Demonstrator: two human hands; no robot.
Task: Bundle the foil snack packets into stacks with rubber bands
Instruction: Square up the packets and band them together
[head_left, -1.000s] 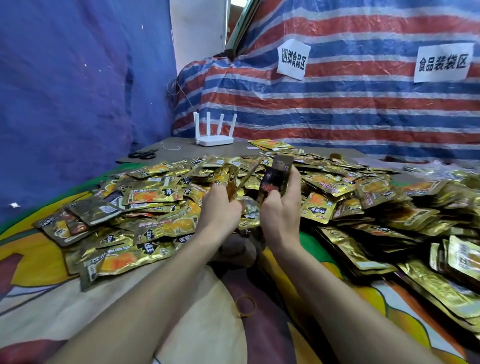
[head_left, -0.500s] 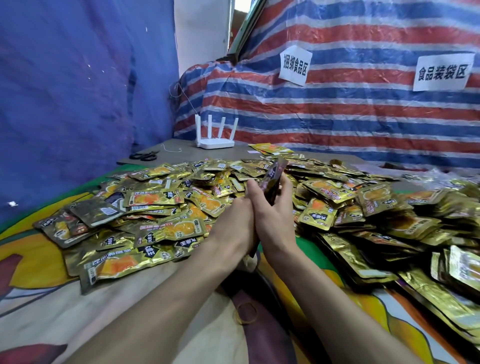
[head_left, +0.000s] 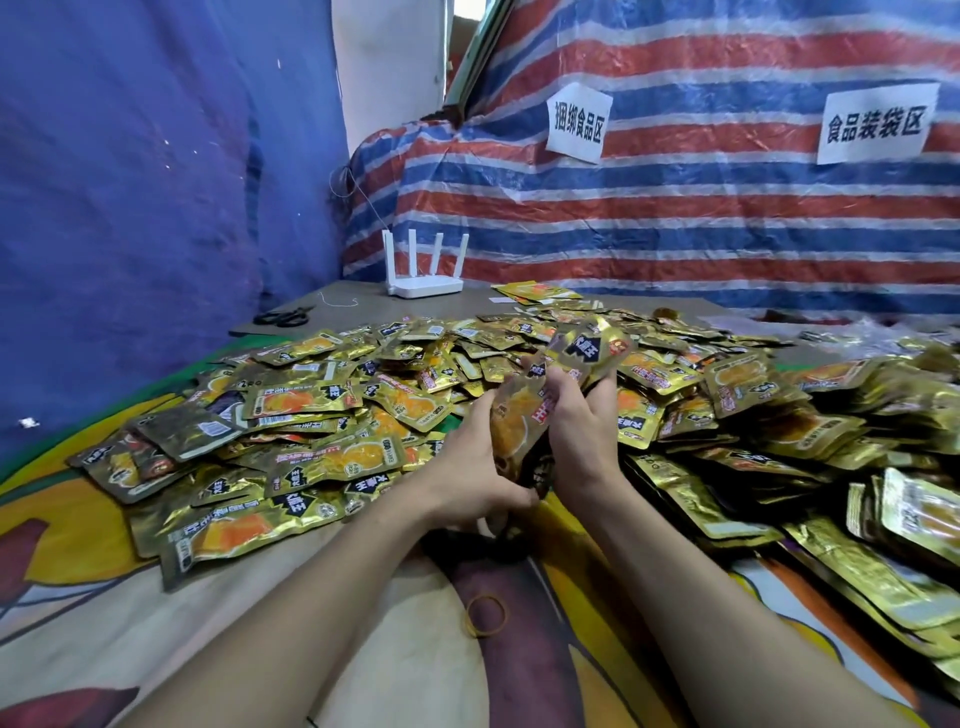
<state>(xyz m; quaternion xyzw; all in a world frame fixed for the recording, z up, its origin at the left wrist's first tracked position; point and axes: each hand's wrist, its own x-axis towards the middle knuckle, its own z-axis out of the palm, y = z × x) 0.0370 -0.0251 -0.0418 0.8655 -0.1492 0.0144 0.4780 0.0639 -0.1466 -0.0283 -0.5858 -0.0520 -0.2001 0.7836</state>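
Note:
A wide heap of gold foil snack packets (head_left: 311, 410) covers the middle and right of the colourful cloth. My left hand (head_left: 467, 462) and my right hand (head_left: 582, 431) are close together in front of the heap, both gripping a small stack of packets (head_left: 524, 415) held between them. The stack's upper packets (head_left: 592, 348) fan out above my right fingers. A tan rubber band (head_left: 485, 616) lies loose on the cloth, below my hands and between my forearms.
A white router (head_left: 423, 283) with upright antennas stands at the table's back. Black scissors (head_left: 285, 316) lie at the back left. Neater rows of packets (head_left: 857, 525) are piled at the right. Striped tarpaulin with two paper signs hangs behind.
My hands have dropped lower and come together around the packets. The stack, held on edge before, now lies tilted with its printed faces toward me and more packets in it.

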